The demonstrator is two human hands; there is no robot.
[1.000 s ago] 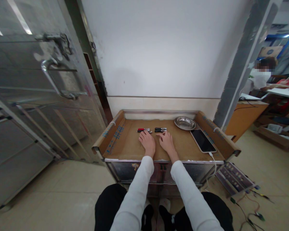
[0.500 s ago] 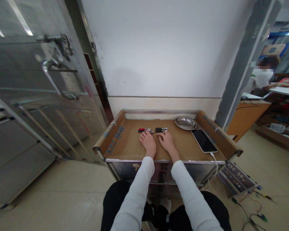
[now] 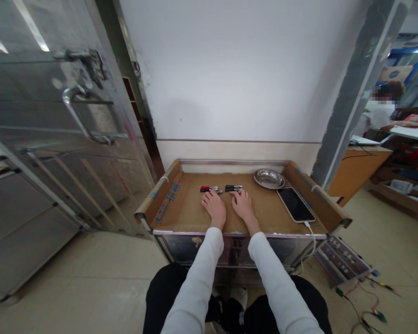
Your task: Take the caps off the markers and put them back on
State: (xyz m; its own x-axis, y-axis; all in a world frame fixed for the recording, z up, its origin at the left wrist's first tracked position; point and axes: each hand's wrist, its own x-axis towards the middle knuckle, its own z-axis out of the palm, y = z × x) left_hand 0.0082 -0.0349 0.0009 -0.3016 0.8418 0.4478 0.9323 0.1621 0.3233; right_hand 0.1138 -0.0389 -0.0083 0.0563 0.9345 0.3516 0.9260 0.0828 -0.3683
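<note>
In the head view my left hand rests palm down on the cardboard-lined cart top, its fingers loosely apart. Its fingertips are at the near side of a small group of marker pens, one red and at least one black, partly covered by the fingers. My right hand lies beside it, fingers lightly bent and apart. These fingertips touch or nearly touch the near edge of a second group, black markers lying side by side. A gap separates the two groups.
A shiny steel dish stands at the back right. In front of it lies a phone with a white charging cable. Raised cardboard sides edge the cart. A person sits at far right.
My right hand has shifted slightly to the right, and its fingers are drawn in from the gap to the near side of the black markers. My left hand stays put.
</note>
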